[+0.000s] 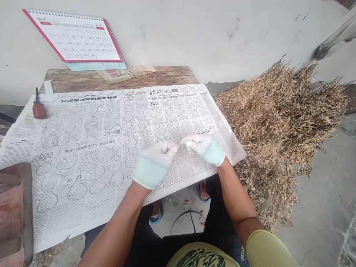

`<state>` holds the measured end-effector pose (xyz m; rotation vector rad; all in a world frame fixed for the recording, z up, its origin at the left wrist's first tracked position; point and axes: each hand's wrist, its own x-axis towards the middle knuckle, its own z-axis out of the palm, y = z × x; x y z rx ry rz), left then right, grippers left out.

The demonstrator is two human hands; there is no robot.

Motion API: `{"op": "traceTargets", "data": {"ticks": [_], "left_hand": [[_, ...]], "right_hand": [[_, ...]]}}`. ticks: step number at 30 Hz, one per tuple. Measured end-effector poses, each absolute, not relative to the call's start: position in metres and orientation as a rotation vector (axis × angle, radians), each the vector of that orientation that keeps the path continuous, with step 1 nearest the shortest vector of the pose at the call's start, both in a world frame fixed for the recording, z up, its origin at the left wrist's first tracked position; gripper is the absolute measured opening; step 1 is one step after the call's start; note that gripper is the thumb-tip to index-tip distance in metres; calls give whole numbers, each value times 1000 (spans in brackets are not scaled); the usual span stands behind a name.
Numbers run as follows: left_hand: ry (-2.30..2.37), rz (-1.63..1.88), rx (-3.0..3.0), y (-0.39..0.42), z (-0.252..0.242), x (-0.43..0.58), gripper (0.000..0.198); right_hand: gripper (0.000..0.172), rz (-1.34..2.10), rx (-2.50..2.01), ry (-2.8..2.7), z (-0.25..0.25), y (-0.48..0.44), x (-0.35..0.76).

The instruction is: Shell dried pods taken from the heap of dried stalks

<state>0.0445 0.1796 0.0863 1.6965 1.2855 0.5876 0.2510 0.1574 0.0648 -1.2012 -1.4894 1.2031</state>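
My left hand [167, 150], in a white glove with a pale green cuff, is closed in a pinch over the newspaper's near right part. Facing it, a short gap away, my right hand [193, 142] is gloved alike and pinched too. A thin pale strand [183, 147] shows faintly between the fingertips; most of it is hidden by the fingers. Under both hands lies a printed newspaper sheet [91, 207] covering most of the table. Many thin rings, like loops of fine wire or thread, lie in rows on it, one large ring [47, 201] near the front left.
A desk calendar [80, 40] stands at the back left of the wooden table [172, 76]. A small red bottle-like object [39, 109] with a dark top is at the left edge. Nearer is a brown stool or chair [26, 207]. Dry stalks [275, 126] are heaped at right.
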Motion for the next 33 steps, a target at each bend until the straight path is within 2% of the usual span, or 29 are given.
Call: {"op": "traceTargets", "data": {"ticks": [5, 13, 18, 25, 28, 33], "left_hand": [[1482, 687, 1780, 169, 90, 53, 30], [1492, 731, 1630, 167, 83, 54, 32], [1496, 815, 1539, 169, 82, 53, 35], [1366, 660, 1671, 175, 93, 46, 37], [1316, 593, 1789, 176, 95, 42, 40], [1166, 543, 1852, 174, 91, 40, 36]], "right_hand": [[30, 1185, -1274, -1424, 74, 157, 247], [37, 1025, -1204, -1247, 86, 155, 249], [48, 1050, -1270, -1219, 85, 155, 251], [26, 1029, -1548, -1399, 104, 146, 256], [31, 968, -1663, -1654, 110, 137, 264], [50, 838, -1609, -2059, 109, 126, 283]]}}
